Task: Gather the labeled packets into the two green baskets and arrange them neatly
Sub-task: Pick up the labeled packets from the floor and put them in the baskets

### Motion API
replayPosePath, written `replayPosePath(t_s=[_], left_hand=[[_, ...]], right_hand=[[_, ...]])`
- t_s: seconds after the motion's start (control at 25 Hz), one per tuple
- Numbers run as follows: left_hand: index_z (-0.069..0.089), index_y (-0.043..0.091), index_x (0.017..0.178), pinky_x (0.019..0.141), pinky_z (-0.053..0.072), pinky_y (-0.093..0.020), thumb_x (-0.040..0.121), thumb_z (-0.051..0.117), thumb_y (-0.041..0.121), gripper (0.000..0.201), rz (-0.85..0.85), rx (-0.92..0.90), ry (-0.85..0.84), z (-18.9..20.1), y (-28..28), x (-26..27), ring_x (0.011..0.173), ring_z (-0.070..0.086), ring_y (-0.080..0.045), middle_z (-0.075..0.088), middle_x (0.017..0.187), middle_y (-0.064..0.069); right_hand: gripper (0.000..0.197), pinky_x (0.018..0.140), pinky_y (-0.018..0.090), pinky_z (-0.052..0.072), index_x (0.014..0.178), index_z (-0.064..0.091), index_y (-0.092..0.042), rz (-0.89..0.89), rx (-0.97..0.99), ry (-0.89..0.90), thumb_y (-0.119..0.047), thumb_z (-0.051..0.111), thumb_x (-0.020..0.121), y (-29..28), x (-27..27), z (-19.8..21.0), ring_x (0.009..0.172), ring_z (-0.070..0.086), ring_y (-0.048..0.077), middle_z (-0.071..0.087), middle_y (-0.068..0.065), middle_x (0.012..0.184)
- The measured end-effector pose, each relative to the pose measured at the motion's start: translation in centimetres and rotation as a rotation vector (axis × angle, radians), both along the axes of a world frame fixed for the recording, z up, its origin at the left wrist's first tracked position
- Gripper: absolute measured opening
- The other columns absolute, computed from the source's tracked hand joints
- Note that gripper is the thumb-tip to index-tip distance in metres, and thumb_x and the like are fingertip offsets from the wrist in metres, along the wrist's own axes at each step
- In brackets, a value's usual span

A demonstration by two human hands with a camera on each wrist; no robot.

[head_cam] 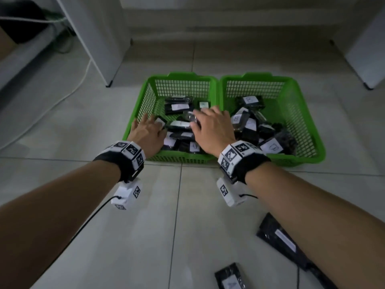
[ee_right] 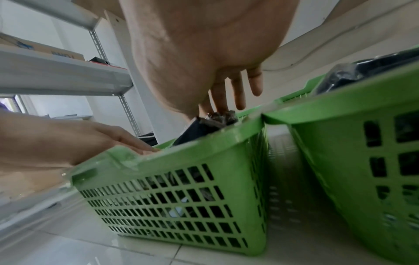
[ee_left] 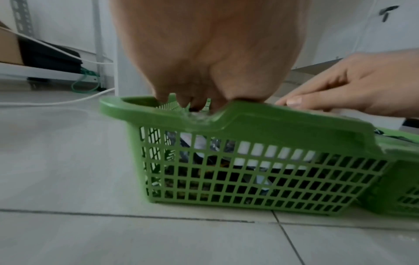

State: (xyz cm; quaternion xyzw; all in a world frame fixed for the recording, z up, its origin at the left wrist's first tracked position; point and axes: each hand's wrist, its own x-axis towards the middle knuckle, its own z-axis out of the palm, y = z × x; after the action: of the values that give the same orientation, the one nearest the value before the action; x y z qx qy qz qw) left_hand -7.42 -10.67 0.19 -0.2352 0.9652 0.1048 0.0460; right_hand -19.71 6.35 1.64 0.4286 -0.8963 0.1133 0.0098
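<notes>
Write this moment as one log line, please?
stage: arranging | both hands in left basket | left hand: open on packets | right hand: gripping packet | two packets on floor

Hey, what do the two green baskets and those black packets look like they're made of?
The left basket and right basket look like moulded plastic: one even green, lattice walls, smooth and slightly glossy rims. The packets seem to be clear, crinkly plastic film over dark contents, judging by the glints; their white labels look like matte paper. What is inside them cannot be told.
</notes>
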Motion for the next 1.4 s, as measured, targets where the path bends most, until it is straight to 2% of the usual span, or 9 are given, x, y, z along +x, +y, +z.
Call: replayPosePath(t_s=[0.16,0.4,0.64,0.76,0.92,1.12,1.2,1.28,1.4], left_hand=[[0.060,0.010,0.110,0.097,0.040,-0.046,0.095,0.034,0.035,0.039,-0.121,-0.107,0.414,2.7,1.0,-0.8,0.110,0.052,-0.033,0.059,0.116,-0.011],[0.052,0.013,0.098,0.080,0.043,-0.043,0.094,0.042,0.023,0.015,-0.434,-0.106,0.412,4.4,11.3,2.7,0.090,0.051,-0.027,0.055,0.098,-0.007],[0.049,0.021,0.122,0.088,0.050,-0.039,0.083,0.052,0.024,0.040,-0.484,0.063,-0.406,3.6,21.7,13.1,0.108,0.054,-0.022,0.049,0.122,0.000],[0.042,0.019,0.126,0.082,0.050,-0.039,0.080,0.057,0.039,0.053,-0.411,0.101,-0.529,3.1,25.0,19.7,0.110,0.050,-0.024,0.042,0.122,-0.002],[0.032,0.023,0.135,0.083,0.053,-0.047,0.076,0.066,0.061,0.078,-0.147,0.174,-0.513,1.4,25.7,25.4,0.106,0.052,-0.031,0.033,0.125,-0.006],[0.030,0.031,0.133,0.080,0.055,-0.048,0.062,0.082,0.058,0.092,0.020,0.241,-0.420,-0.3,27.1,26.2,0.100,0.049,-0.031,0.029,0.123,-0.006],[0.032,0.034,0.129,0.079,0.055,-0.047,0.057,0.083,0.052,0.090,0.101,0.305,-0.369,-0.5,26.9,26.1,0.099,0.050,-0.031,0.032,0.122,-0.005],[0.033,0.037,0.126,0.079,0.056,-0.046,0.056,0.083,0.040,0.085,0.171,0.411,-0.262,-0.2,26.2,26.0,0.098,0.054,-0.033,0.037,0.121,-0.004],[0.038,0.029,0.129,0.063,0.060,-0.045,0.073,0.068,0.001,0.070,0.488,0.798,0.064,1.8,24.1,24.6,0.087,0.065,-0.039,0.055,0.113,-0.012]], right_hand=[[0.043,0.103,0.046,0.039,0.133,0.059,-0.012,0.092,-0.186,0.037,-0.034,0.052,0.097,3.5,1.3,1.5,0.124,0.048,0.030,0.057,0.008,0.134],[0.046,0.099,0.047,0.045,0.130,0.062,-0.010,0.331,-0.021,-0.187,-0.032,0.057,0.089,16.8,7.7,-0.1,0.118,0.056,0.030,0.064,0.009,0.127],[0.062,0.101,0.037,0.047,0.141,0.052,-0.019,0.515,0.187,-0.475,-0.019,0.061,0.079,23.1,12.4,-2.1,0.127,0.046,0.016,0.053,-0.002,0.136],[0.062,0.098,0.038,0.048,0.136,0.056,-0.018,0.601,0.164,-0.471,-0.021,0.059,0.074,23.9,14.6,-3.3,0.121,0.048,0.015,0.054,-0.003,0.130],[0.053,0.096,0.038,0.049,0.138,0.055,-0.021,0.639,0.256,-0.379,-0.022,0.062,0.086,23.5,17.2,-4.8,0.125,0.042,0.019,0.047,0.001,0.135],[0.051,0.091,0.039,0.053,0.129,0.061,-0.019,0.645,0.239,-0.379,-0.024,0.072,0.079,22.1,17.6,-5.4,0.118,0.045,0.020,0.052,0.002,0.124],[0.061,0.093,0.034,0.052,0.131,0.060,-0.019,0.552,0.082,-0.516,-0.028,0.073,0.072,22.0,17.2,-5.2,0.111,0.054,0.017,0.060,0.000,0.118],[0.065,0.083,0.027,0.053,0.129,0.062,-0.024,0.388,-0.111,-0.739,-0.027,0.079,0.067,22.2,16.6,-4.7,0.097,0.062,0.014,0.065,-0.003,0.111],[0.035,0.060,0.029,0.045,0.110,0.071,-0.020,0.041,-0.310,-1.333,-0.021,0.080,0.076,21.8,15.6,-3.4,0.073,0.061,0.015,0.067,0.001,0.094]])
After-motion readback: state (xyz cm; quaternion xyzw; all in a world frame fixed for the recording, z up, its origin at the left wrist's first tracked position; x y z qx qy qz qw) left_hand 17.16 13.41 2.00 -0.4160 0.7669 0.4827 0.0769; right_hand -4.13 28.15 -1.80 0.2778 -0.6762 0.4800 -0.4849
